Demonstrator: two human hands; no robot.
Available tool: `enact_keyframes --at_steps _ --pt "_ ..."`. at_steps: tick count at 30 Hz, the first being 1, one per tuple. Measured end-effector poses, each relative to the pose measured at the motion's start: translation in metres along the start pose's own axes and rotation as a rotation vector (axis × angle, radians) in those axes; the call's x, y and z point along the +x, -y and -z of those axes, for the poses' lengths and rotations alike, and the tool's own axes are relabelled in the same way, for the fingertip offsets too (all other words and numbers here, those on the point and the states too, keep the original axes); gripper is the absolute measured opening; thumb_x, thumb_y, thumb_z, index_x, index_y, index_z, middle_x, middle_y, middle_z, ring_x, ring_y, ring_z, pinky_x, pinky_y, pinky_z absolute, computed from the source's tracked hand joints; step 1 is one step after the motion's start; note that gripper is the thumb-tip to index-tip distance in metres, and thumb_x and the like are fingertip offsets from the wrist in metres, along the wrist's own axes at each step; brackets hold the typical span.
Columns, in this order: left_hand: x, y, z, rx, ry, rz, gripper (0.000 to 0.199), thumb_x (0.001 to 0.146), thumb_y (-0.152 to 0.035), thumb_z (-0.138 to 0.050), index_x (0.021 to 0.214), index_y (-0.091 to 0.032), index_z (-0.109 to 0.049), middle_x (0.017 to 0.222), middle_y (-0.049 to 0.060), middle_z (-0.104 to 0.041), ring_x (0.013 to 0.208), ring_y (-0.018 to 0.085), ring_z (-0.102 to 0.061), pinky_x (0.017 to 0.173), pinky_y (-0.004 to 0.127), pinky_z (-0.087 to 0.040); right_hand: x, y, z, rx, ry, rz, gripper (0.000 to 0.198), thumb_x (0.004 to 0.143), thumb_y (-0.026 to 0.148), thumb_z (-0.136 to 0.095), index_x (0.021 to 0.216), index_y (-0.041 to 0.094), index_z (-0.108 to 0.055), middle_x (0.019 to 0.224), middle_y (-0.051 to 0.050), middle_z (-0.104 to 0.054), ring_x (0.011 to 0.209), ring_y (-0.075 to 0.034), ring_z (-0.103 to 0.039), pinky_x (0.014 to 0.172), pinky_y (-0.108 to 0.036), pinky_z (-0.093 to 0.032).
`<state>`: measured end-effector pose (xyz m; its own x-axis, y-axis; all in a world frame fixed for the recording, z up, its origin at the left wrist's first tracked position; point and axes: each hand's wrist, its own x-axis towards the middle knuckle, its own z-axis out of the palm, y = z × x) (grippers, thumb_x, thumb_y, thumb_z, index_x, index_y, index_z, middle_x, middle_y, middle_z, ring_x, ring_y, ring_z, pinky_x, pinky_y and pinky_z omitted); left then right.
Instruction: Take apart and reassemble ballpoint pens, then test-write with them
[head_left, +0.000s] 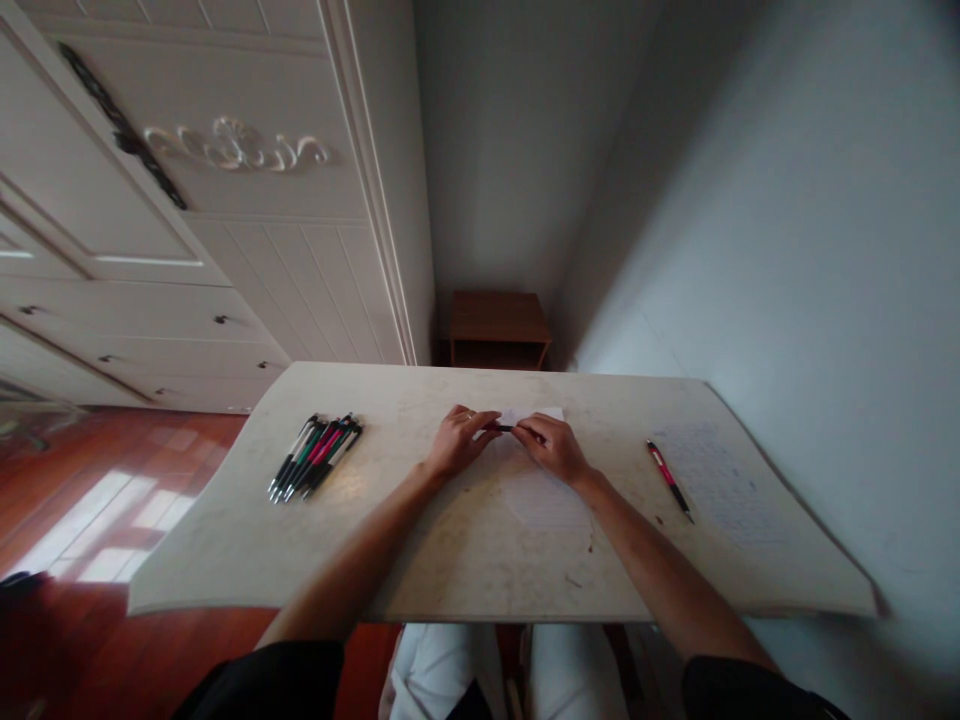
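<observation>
My left hand (459,440) and my right hand (551,445) meet near the middle of the table, both closed on a dark pen (505,428) held level between them. Only its short middle stretch shows; the fingers cover both ends. Beneath the hands lies a pale sheet of paper (544,495), partly hidden by my right hand and wrist. Off to the left, a bunch of several click pens (315,458) lies side by side, with black, white, green and pink-red barrels. A single red and black pen (669,480) rests by itself to the right.
The white table (450,580) carries small dark specks and scribbled handwriting (720,485) at its right side. A white cabinet (300,200) stands to the left, and a wall (810,250) borders the right. Behind the table is a low brown wooden stand (500,317).
</observation>
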<state>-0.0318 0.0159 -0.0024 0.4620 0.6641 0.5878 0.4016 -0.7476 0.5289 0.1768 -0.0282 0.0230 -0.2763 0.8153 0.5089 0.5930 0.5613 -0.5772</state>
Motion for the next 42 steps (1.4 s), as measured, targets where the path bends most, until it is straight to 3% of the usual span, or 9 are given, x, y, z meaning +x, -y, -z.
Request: enact_keyframes --at_steps 9,12,14,18,22,27,32,38,42 --pt "0.003 -0.006 0.007 0.087 -0.012 -0.038 0.043 0.085 -0.039 -0.068 0.123 -0.022 -0.059 0.105 0.007 -0.073 0.096 0.022 -0.067 0.089 0.038 -0.047 0.003 0.005 0.002 0.032 -0.08 -0.022 0.03 0.095 0.038 -0.053 0.076 0.019 -0.067 0.066 -0.003 -0.062 0.059 -0.015 -0.056 0.059 -0.027 -0.043" --pt "0.006 -0.009 0.012 0.139 -0.059 0.045 0.053 0.084 -0.046 -0.067 0.128 -0.02 -0.055 0.121 0.013 -0.066 0.114 0.026 -0.06 0.098 0.042 -0.044 0.003 0.004 0.005 0.034 -0.121 -0.038 0.029 0.095 0.038 -0.053 0.079 0.019 -0.068 0.07 -0.004 -0.065 0.062 -0.016 -0.057 0.06 -0.028 -0.044" --pt "0.008 -0.008 0.013 0.127 -0.099 0.146 0.047 0.089 -0.046 -0.06 0.127 -0.018 -0.057 0.124 0.014 -0.064 0.118 0.027 -0.057 0.1 0.044 -0.042 0.002 0.004 0.008 0.04 -0.143 -0.047 0.029 0.094 0.039 -0.053 0.08 0.019 -0.069 0.071 -0.005 -0.066 0.063 -0.016 -0.058 0.061 -0.028 -0.045" --pt "0.012 -0.002 0.011 -0.13 -0.096 0.373 0.038 0.096 -0.047 -0.045 0.106 -0.017 -0.066 0.104 0.011 -0.071 0.1 0.024 -0.064 0.089 0.039 -0.049 0.002 0.003 0.01 0.052 -0.158 -0.041 0.027 0.094 0.037 -0.053 0.082 0.019 -0.068 0.069 -0.004 -0.064 0.061 -0.015 -0.056 0.06 -0.028 -0.044" --pt "0.013 0.005 0.007 -0.523 -0.069 0.5 0.04 0.088 -0.052 -0.056 0.097 -0.015 -0.066 0.084 0.007 -0.072 0.08 0.02 -0.067 0.075 0.032 -0.052 0.002 0.002 0.01 0.052 -0.162 -0.035 0.026 0.094 0.037 -0.053 0.081 0.019 -0.067 0.067 -0.003 -0.062 0.059 -0.015 -0.054 0.058 -0.028 -0.043" --pt "0.015 0.003 0.01 -0.796 -0.121 0.526 0.035 0.074 -0.042 -0.075 0.093 -0.014 -0.067 0.1 0.01 -0.071 0.08 0.018 -0.065 0.073 0.03 -0.051 0.0 -0.002 0.01 0.084 -0.167 -0.07 0.027 0.094 0.038 -0.053 0.08 0.019 -0.067 0.069 -0.003 -0.063 0.061 -0.015 -0.055 0.059 -0.028 -0.044" --pt "0.019 -0.003 0.015 -0.82 -0.201 0.551 0.046 0.072 -0.041 -0.077 0.109 -0.017 -0.063 0.118 0.011 -0.065 0.097 0.019 -0.062 0.077 0.029 -0.051 -0.001 -0.004 0.011 0.123 -0.18 -0.127 0.029 0.093 0.042 -0.054 0.08 0.019 -0.066 0.069 -0.003 -0.061 0.058 -0.015 -0.055 0.055 -0.027 -0.045" --pt "0.018 0.0 0.012 -0.799 -0.136 0.65 0.046 0.084 -0.057 -0.059 0.093 -0.012 -0.066 0.073 0.004 -0.064 0.061 0.011 -0.055 0.057 0.023 -0.043 0.0 -0.003 0.011 0.134 -0.169 -0.104 0.029 0.093 0.042 -0.054 0.08 0.019 -0.066 0.069 -0.002 -0.061 0.058 -0.014 -0.055 0.056 -0.027 -0.045" --pt "0.018 0.001 0.013 -0.849 -0.149 0.565 0.037 0.077 -0.047 -0.072 0.09 -0.013 -0.066 0.077 0.005 -0.066 0.066 0.011 -0.057 0.061 0.024 -0.046 0.001 0.0 0.012 0.119 -0.171 -0.099 0.031 0.093 0.044 -0.054 0.079 0.019 -0.066 0.068 -0.002 -0.061 0.058 -0.014 -0.054 0.056 -0.027 -0.045"
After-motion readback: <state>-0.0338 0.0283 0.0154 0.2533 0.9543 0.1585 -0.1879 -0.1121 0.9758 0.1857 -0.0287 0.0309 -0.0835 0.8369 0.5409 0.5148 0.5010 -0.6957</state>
